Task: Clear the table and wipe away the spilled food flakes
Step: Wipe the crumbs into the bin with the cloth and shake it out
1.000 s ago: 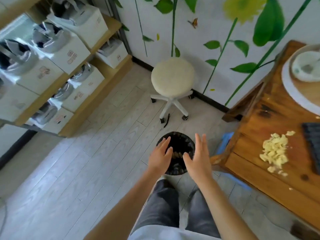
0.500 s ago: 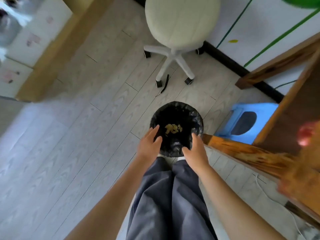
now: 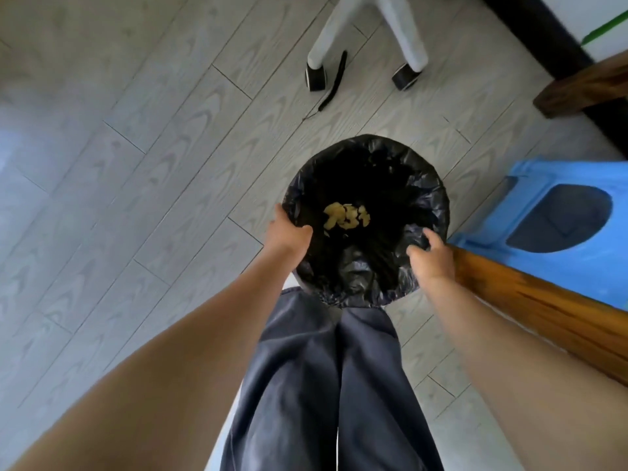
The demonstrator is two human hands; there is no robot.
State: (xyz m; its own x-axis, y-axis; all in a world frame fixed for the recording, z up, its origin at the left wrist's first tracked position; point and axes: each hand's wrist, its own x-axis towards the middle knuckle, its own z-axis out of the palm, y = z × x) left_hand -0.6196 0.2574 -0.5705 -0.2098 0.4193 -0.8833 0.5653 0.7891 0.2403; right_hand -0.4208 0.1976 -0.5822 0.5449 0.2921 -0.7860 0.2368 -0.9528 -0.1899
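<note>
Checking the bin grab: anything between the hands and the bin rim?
Nothing visible. The left hand and right hand are already on opposite sides of the bin rim; flakes lie inside.

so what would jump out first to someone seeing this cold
A round bin lined with a black bag sits mid-frame on the pale floor, with yellow food flakes lying inside. The left hand and right hand each grip its rim on opposite sides. A bright blue plastic stool stands at right.

Both hands (image 3: pixel 289 232) on bin rim (image 3: pixel 438 198)
</note>
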